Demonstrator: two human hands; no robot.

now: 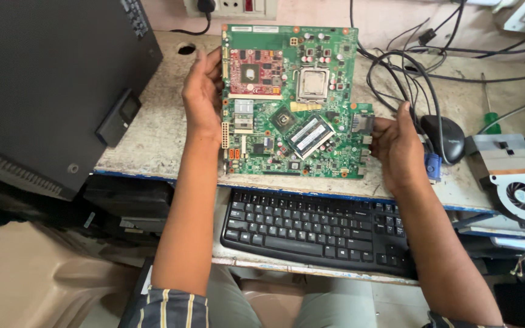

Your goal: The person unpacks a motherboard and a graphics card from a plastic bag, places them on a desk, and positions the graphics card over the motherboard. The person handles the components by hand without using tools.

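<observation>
A green circuit board (329, 130) is held flat-on above the worn desk, facing me. It carries a red daughter card (256, 73) at upper left, a silver processor socket (313, 83) and a memory stick (311, 136) lying at an angle. My left hand (203, 91) grips the board's left edge with the fingers curled over it. On the opposite side, my right hand (396, 146) grips the lower right edge by the metal ports.
A black keyboard (317, 228) lies on a pull-out tray below the desk (153, 133). A black monitor back (50, 85) stands at left. Tangled black cables (405, 76), a black mouse (448, 136), a green-handled screwdriver (488, 118) and a cooler fan assembly (521, 188) sit at right.
</observation>
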